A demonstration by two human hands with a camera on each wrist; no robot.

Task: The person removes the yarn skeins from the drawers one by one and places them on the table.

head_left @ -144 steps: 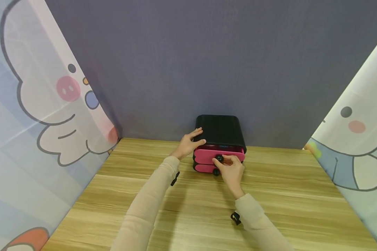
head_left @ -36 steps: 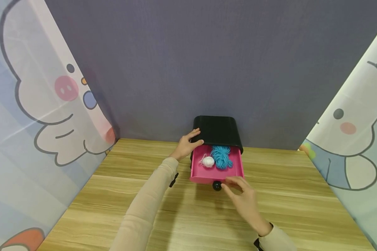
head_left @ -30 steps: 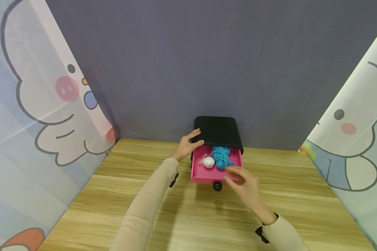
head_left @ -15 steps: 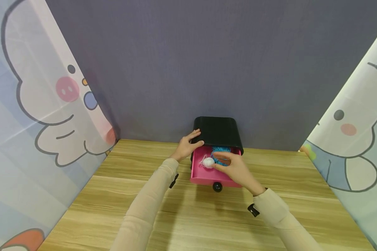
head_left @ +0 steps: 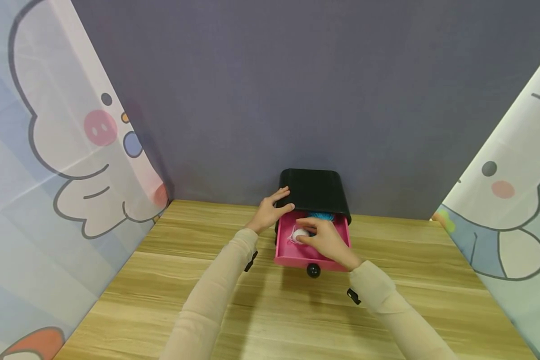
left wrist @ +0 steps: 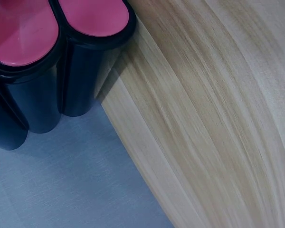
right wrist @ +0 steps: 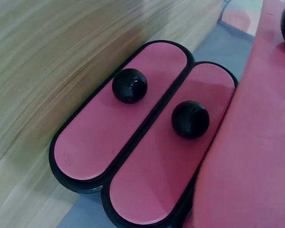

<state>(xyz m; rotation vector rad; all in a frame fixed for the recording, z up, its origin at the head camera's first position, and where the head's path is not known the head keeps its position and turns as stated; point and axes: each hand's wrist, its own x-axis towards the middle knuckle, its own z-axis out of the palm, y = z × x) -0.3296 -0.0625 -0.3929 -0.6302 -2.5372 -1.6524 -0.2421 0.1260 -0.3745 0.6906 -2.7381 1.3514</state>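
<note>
Your left hand (head_left: 268,212) rests spread on the left edge of the black drawer cabinet (head_left: 316,192). Inside the pink drawer (head_left: 291,251), your right hand (head_left: 327,240) flanks the white yarn ball (head_left: 299,235), pinch unclear; bare floor lies toward the front panel (head_left: 292,262).

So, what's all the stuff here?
Table: one, yellowish, bottom
Backdrop: one, grey, behind table
Cartoon sheets: two, pale, both sides
Cabinet: one, black, on table
Open drawer: one, pink, top of cabinet
Shut drawers: two, pink, below it
Knobs: three, black, one per drawer
Yarn ball: one, white, in open drawer
Yarn bundle: one, blue, in open drawer, partly hidden
Wrist pieces: two, black, by sleeves
Sleeves: two, cream, over table
Left fingers: one set, on cabinet
Right fingers: one set, at yarn ball
</note>
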